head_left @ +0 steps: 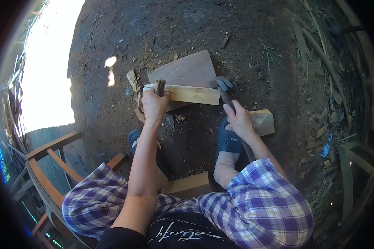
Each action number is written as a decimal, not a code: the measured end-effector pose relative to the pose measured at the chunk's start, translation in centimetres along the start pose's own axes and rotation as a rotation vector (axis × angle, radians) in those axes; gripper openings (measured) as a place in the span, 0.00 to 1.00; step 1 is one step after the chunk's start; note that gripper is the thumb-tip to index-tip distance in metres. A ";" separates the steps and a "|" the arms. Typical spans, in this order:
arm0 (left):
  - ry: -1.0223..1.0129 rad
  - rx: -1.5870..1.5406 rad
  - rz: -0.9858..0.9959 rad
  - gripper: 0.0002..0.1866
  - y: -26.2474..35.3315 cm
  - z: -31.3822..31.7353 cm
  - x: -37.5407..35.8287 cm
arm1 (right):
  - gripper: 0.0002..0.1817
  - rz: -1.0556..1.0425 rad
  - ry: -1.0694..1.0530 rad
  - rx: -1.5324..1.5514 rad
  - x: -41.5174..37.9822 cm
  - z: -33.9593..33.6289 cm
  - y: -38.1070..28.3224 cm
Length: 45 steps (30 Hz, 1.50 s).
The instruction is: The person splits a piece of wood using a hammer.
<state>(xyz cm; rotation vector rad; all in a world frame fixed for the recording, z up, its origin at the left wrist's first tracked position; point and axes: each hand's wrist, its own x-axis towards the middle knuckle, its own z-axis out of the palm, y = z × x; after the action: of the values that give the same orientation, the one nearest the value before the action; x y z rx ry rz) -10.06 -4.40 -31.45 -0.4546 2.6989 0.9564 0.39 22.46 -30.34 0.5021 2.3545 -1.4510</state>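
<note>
Left hand [155, 107] clenched round a rough wooden handle [160, 88] above the pale, squared timber [191, 94]; right hand [240, 120] grips a dark, claw-headed hammer [224, 85].

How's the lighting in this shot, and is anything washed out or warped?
Head view: sunlit patch at left blown out to white; smaller bright spots beside it; dark, rounded border; wooden frame at lower left looks bowed by the lens; plank, left hand and right hand shaded but readable.
</note>
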 end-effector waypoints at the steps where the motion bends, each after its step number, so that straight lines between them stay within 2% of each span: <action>1: 0.000 -0.003 0.000 0.16 -0.4 0.6 0.1 | 0.19 0.082 -0.025 0.052 -0.1 -0.4 0.2; 3: 0.068 0.073 0.179 0.15 0.2 1.6 -0.2 | 0.18 0.119 -0.010 0.150 -0.7 -0.9 0.5; 4: 0.066 0.069 0.180 0.15 0.2 1.7 -0.2 | 0.17 0.156 0.003 0.252 -1.1 -1.1 0.8; 6: 0.087 -0.383 0.022 0.13 0.2 1.6 -0.2 | 0.16 0.167 0.024 0.299 -1.7 -1.5 1.8; 7: 0.177 -0.453 0.032 0.17 0.1 1.5 -0.2 | 0.16 0.169 0.052 0.369 -2.0 -1.8 2.4; 8: 0.194 -0.460 -0.056 0.18 0.7 0.4 -0.3 | 0.17 0.172 0.081 0.440 -2.3 -1.9 2.6; 11: 0.249 -0.536 -0.129 0.23 0.8 -0.5 0.1 | 0.14 0.186 0.079 0.512 -3.1 -2.4 2.8; 13: 0.158 -0.334 -0.262 0.38 2.7 -1.1 -0.7 | 0.12 0.202 0.051 0.600 -3.4 -2.7 2.8; 14: 0.187 -0.161 -0.131 0.50 -0.1 1.1 0.3 | 0.12 0.195 0.046 0.599 -3.5 -2.7 2.8; 16: 0.255 0.000 0.032 0.52 2.2 2.1 -1.1 | 0.14 0.255 0.026 0.722 -3.6 -2.8 2.6; 20: 0.118 -0.017 -0.023 0.52 5.9 0.9 -0.8 | 0.16 0.298 -0.064 0.888 -4.8 -3.2 1.4; 22: -0.128 0.025 0.121 0.53 6.4 0.8 0.9 | 0.16 0.375 -0.154 0.940 -5.0 -3.5 1.8; 23: -0.226 0.020 0.137 0.49 7.6 0.2 1.0 | 0.17 0.393 -0.156 0.920 -5.2 -3.3 2.0; 24: -0.222 0.010 0.141 0.49 8.1 0.4 1.2 | 0.17 0.398 -0.152 0.873 -5.3 -3.0 2.2; 26: -0.369 0.096 0.255 0.46 9.0 1.1 1.5 | 0.17 0.368 -0.131 0.781 -5.5 -2.8 2.2; 28: -0.344 0.091 0.325 0.43 9.6 1.8 1.2 | 0.17 0.353 -0.107 0.761 -5.5 -2.7 1.9; 30: -0.487 0.141 0.465 0.39 10.6 1.6 0.7 | 0.17 0.351 -0.087 0.746 -5.9 -2.6 1.6; 31: -0.537 0.219 0.588 0.33 11.3 1.1 -0.1 | 0.17 0.342 -0.064 0.743 -5.9 -2.7 1.5; 32: -0.543 0.214 0.584 0.33 11.3 1.9 -0.5 | 0.17 0.333 -0.043 0.740 -6.0 -2.7 1.4; 34: -0.540 0.323 0.696 0.29 11.2 3.4 -0.9 | 0.16 0.328 -0.032 0.727 -6.2 -2.7 1.6; 36: -0.543 0.283 0.713 0.26 11.3 2.8 -0.5 | 0.15 0.324 -0.015 0.718 -6.5 -2.8 1.6; 38: -0.428 0.249 0.712 0.24 10.9 1.7 0.1 | 0.13 0.312 0.010 0.697 -6.8 -2.7 1.6; 39: -0.284 0.104 0.791 0.20 10.3 1.3 1.4 | 0.13 0.320 0.012 0.701 -6.9 -2.7 1.7; 40: -0.310 -0.145 0.671 0.19 9.8 1.0 2.1 | 0.13 0.319 0.026 0.698 -7.0 -2.8 1.8; 42: -0.319 -0.627 0.369 0.18 12.7 -3.1 1.2 | 0.13 0.324 0.040 0.698 -7.0 -2.9 2.1; 45: -0.069 -1.060 0.351 0.16 13.8 -5.5 0.2 | 0.15 0.306 0.066 0.708 -6.8 -3.4 2.1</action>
<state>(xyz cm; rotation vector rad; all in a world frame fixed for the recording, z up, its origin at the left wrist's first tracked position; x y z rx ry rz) -16.03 2.19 -19.49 -0.0885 2.0130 2.4108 7.09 25.51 -27.45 1.0385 1.6410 -2.0970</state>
